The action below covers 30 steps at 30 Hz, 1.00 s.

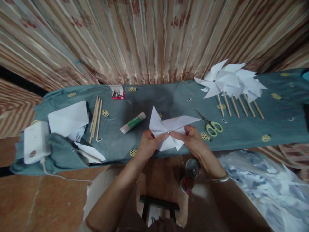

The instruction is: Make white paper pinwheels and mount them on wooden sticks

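A white paper pinwheel (166, 125) with folded blades is held over the near edge of the cloth-covered table. My left hand (150, 143) grips its left side, thumb pressed close to the middle. From the right, my right hand (194, 140) pinches the paper, its thumb also near the centre. A small metal pin head (168, 132) shows between the two thumb tips. The fingers under the paper are hidden. Left of the pinwheel lies a green and white glue stick (133, 122); to its right, scissors (210, 125) with light green handles.
Finished pinwheels (231, 80) on sticks overlap at the back right. Wooden sticks (96, 117), a paper stack (69, 118), a white power strip (36, 141) and a red box of pins (118, 92) occupy the left. A plastic bag (263, 187) sits below right.
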Each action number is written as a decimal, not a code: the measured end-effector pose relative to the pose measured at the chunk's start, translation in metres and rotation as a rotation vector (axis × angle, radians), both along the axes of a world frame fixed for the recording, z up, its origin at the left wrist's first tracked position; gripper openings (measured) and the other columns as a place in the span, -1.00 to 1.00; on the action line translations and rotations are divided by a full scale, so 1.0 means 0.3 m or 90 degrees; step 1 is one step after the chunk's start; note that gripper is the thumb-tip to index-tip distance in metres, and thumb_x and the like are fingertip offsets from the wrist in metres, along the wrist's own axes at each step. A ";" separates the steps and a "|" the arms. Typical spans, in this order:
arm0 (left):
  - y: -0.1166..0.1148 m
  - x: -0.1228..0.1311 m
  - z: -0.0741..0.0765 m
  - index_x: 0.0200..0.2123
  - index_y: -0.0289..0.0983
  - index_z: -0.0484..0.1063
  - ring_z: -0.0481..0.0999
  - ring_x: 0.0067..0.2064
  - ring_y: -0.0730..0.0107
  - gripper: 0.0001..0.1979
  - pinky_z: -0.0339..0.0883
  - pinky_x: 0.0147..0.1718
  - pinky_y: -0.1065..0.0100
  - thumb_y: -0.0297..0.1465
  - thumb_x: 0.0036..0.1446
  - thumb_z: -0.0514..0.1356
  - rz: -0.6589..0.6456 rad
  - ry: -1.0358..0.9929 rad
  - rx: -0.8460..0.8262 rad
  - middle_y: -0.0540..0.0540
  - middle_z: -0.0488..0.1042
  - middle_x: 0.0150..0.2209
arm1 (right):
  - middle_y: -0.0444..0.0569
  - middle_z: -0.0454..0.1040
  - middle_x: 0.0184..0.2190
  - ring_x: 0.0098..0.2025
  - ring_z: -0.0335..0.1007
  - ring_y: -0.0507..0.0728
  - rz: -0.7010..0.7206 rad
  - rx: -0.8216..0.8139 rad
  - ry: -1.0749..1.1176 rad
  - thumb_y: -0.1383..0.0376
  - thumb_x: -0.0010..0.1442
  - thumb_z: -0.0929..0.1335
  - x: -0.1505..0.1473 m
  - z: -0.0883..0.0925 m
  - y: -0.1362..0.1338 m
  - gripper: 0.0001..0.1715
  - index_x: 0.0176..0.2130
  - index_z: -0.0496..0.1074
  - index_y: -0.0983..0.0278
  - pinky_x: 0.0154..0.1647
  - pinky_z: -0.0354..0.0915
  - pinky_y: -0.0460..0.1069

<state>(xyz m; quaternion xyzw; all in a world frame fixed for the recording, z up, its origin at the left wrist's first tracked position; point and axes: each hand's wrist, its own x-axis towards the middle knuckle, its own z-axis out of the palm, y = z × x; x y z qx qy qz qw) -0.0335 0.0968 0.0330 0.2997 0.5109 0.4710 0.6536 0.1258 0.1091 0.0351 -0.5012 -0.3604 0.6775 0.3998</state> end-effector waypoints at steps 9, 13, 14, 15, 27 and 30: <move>-0.002 -0.001 0.001 -0.45 -0.36 0.59 0.49 -0.46 0.40 -0.64 0.36 -0.39 0.38 -0.26 -0.35 0.50 -0.006 -0.014 -0.019 -0.08 0.60 -0.45 | -0.09 0.63 -0.41 -0.47 0.46 0.05 0.036 -0.005 -0.017 0.15 -0.22 0.58 0.000 0.014 0.003 -0.63 -0.35 0.61 0.24 -0.40 0.37 -0.05; -0.004 -0.006 0.001 -0.44 -0.36 0.59 0.48 -0.47 0.41 -0.63 0.35 -0.41 0.38 -0.27 -0.37 0.50 -0.012 -0.025 -0.024 -0.08 0.59 -0.45 | -0.10 0.62 -0.45 -0.51 0.41 0.03 0.042 -0.013 -0.015 0.14 -0.23 0.58 -0.004 0.020 0.000 -0.65 -0.39 0.61 0.25 -0.46 0.33 -0.07; -0.005 -0.007 0.000 -0.45 -0.36 0.59 0.48 -0.47 0.42 -0.63 0.35 -0.41 0.38 -0.28 -0.37 0.50 -0.014 -0.031 -0.026 -0.07 0.59 -0.45 | -0.11 0.61 -0.46 -0.51 0.40 0.02 0.046 -0.015 -0.013 0.14 -0.23 0.59 -0.006 0.020 0.000 -0.64 -0.39 0.61 0.26 -0.47 0.32 -0.07; -0.005 -0.007 0.000 -0.45 -0.36 0.59 0.47 -0.47 0.43 -0.64 0.34 -0.41 0.39 -0.28 -0.37 0.50 -0.014 -0.036 -0.027 -0.07 0.59 -0.46 | -0.11 0.61 -0.47 -0.52 0.39 0.01 0.050 -0.016 -0.011 0.14 -0.24 0.59 -0.007 0.021 -0.001 -0.64 -0.39 0.61 0.26 -0.48 0.32 -0.08; -0.005 -0.023 -0.005 -0.46 -0.37 0.59 0.48 -0.46 0.40 -0.64 0.35 -0.42 0.40 -0.24 -0.32 0.47 -0.036 0.012 0.003 -0.09 0.59 -0.45 | -0.06 0.61 -0.44 -0.51 0.39 0.02 0.075 -0.022 -0.030 0.13 -0.25 0.59 -0.013 0.027 0.000 -0.59 -0.37 0.60 0.29 -0.48 0.32 -0.07; -0.010 -0.025 -0.001 -0.42 -0.36 0.60 0.51 -0.44 0.38 -0.63 0.38 -0.39 0.38 -0.23 -0.30 0.47 -0.039 0.011 0.007 -0.10 0.61 -0.42 | -0.05 0.61 -0.46 -0.54 0.37 0.02 0.067 -0.026 -0.022 0.12 -0.25 0.59 -0.018 0.029 -0.001 -0.58 -0.39 0.60 0.31 -0.50 0.34 -0.06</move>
